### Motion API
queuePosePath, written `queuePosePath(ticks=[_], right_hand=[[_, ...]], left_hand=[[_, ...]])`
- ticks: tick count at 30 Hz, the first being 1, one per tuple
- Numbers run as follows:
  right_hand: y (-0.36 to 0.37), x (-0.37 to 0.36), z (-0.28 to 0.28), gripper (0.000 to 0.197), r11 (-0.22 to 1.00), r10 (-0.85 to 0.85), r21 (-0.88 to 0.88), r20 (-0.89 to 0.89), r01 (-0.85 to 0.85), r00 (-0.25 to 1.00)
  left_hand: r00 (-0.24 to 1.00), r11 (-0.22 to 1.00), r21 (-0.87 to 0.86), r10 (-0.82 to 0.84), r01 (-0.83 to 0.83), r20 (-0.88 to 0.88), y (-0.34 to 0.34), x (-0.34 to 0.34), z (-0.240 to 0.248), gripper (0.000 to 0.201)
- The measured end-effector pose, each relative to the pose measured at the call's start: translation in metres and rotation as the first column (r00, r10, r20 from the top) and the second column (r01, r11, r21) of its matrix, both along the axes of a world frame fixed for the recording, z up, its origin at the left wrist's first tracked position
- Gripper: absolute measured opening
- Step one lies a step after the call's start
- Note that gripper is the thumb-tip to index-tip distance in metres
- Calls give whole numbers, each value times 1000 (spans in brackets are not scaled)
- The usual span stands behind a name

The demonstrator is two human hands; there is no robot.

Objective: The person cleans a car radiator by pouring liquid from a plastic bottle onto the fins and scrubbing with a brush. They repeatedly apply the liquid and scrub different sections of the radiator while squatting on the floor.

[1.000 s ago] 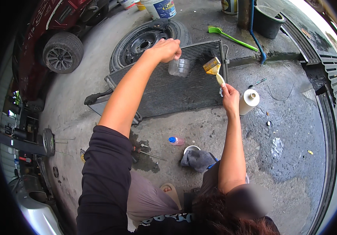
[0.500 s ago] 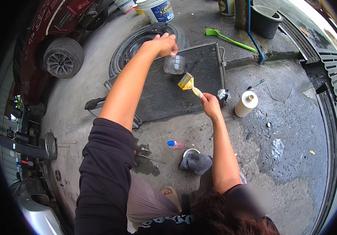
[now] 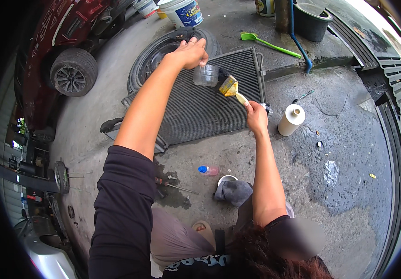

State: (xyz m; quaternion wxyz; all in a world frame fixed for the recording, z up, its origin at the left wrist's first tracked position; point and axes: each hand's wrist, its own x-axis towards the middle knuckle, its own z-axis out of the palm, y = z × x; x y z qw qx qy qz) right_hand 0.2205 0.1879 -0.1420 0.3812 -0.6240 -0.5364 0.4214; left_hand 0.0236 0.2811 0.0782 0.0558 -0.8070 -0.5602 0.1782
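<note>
My left hand [image 3: 192,53] is closed on the rim of a clear plastic cup [image 3: 206,76], holding it above a dark finned radiator [image 3: 191,114]. To its right, my right hand [image 3: 257,117] grips the pale handle of a paintbrush [image 3: 229,87]. The brush's yellow-stained ferrule slants up and left, and its dark bristles are over the radiator's fins beside the cup. Whether the bristles touch the fins, I cannot tell. The radiator lies tilted, its far side against a tyre [image 3: 137,69].
Right of the radiator stands a white bottle [image 3: 291,120]. Nearer me are a small pink bottle with a blue cap [image 3: 208,170], a grey cloth [image 3: 234,192] on a white bowl, and a screwdriver [image 3: 177,187]. A green brush [image 3: 270,45] and buckets [image 3: 181,14] lie beyond; a red car [image 3: 47,56] stands left.
The paintbrush and my right hand have moved a little away from me and to the right. My left hand keeps the cup in nearly the same place.
</note>
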Motion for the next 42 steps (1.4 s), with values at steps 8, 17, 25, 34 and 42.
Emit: queuePosePath(ticks=[8, 17, 25, 34, 42], right_hand=[[-6, -29, -42, 29, 996, 63, 58, -10, -62, 998], [0, -2, -2, 31, 997, 75, 16, 206, -80, 976], [-4, 7, -29, 32, 996, 56, -79, 262, -37, 963], [-14, 62, -38, 36, 959, 280, -196, 535, -205, 797], [9, -15, 38, 32, 977, -82, 211, 315, 15, 946]], left_hand=[[1000, 999, -45, -9, 9, 9, -7, 5, -9, 8], [989, 998, -3, 63, -63, 133, 5, 18, -7, 10], [971, 975, 223, -48, -6, 234, -11, 30, -19, 7], [881, 904, 403, -68, -145, 468, -114, -21, -59, 7], [790, 835, 334, 178, -437, 587, -211, -84, -92, 4]])
